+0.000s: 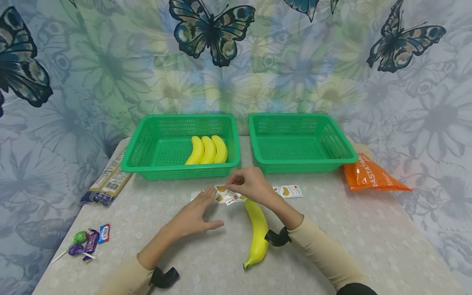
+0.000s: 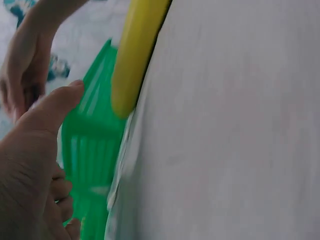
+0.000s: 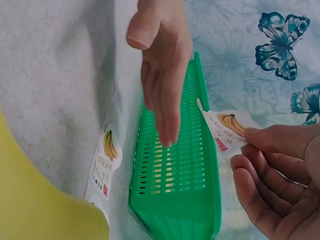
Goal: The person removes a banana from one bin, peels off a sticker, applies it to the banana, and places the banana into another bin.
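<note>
My right hand point(image 1: 252, 186) pinches a small white banana sticker point(image 3: 231, 126) between thumb and finger; in the right wrist view it is lifted above the table and slightly bent. My left hand point(image 1: 191, 217) is held just left of it, fingers straight and thumb spread, gripping nothing. Beneath the hands lies a strip of banana stickers point(image 1: 290, 191), partly hidden by the right hand. A single yellow banana point(image 1: 257, 235) lies on the table near the right forearm. Three more bananas point(image 1: 208, 150) lie side by side in the left green basket point(image 1: 180, 174).
A second green basket point(image 1: 302, 167) stands at the back right with nothing in it. Beside it is an orange pasta bag point(image 1: 372, 176). On the left lie a long printed packet point(image 1: 108, 180) and several wrapped sweets point(image 1: 91, 241). A butterfly-patterned cloth point(image 1: 147, 73) hangs behind the table.
</note>
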Demonstrator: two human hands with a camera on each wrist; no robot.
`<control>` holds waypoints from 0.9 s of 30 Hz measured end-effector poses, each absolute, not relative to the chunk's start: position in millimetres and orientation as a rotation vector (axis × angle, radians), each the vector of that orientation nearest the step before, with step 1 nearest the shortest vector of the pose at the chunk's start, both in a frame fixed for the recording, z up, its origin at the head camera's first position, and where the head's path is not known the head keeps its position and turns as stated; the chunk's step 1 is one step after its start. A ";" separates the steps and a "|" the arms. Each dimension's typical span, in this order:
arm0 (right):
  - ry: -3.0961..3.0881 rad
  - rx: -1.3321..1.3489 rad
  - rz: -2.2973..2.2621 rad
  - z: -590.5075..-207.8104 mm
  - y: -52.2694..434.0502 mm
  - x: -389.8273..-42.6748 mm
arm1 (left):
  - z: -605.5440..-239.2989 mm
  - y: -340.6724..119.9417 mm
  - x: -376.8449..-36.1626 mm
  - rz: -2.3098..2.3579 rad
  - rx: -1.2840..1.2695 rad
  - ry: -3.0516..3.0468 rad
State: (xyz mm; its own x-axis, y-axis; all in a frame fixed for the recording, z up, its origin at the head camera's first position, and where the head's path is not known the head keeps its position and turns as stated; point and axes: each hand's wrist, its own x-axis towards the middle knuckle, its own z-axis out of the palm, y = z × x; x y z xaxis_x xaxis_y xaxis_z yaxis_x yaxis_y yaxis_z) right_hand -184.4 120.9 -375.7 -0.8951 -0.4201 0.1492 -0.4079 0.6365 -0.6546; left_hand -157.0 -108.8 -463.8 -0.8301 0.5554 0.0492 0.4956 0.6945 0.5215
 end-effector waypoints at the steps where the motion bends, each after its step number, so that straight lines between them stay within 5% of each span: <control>1: 2.830 -0.701 -1.123 -375.9 121.8 -183.8 | -464.8 -100.5 -154.5 0.807 0.898 2.778; 13: 2.880 -0.662 -1.131 -373.8 132.4 -169.3 | -474.8 -39.5 -129.4 0.660 1.212 2.649; 27: 2.893 -0.589 -1.171 -364.2 153.1 -152.4 | -484.9 -27.8 -130.0 0.712 1.172 2.653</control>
State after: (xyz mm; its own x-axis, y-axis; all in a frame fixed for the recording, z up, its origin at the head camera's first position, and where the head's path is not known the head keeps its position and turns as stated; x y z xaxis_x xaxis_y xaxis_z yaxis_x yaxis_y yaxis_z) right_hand -152.4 153.1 -364.2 -0.9305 -0.3254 0.1680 -0.3506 0.6593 -0.6651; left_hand -130.0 -27.8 -484.9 -0.6819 0.7298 0.0486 0.6562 0.5810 0.4815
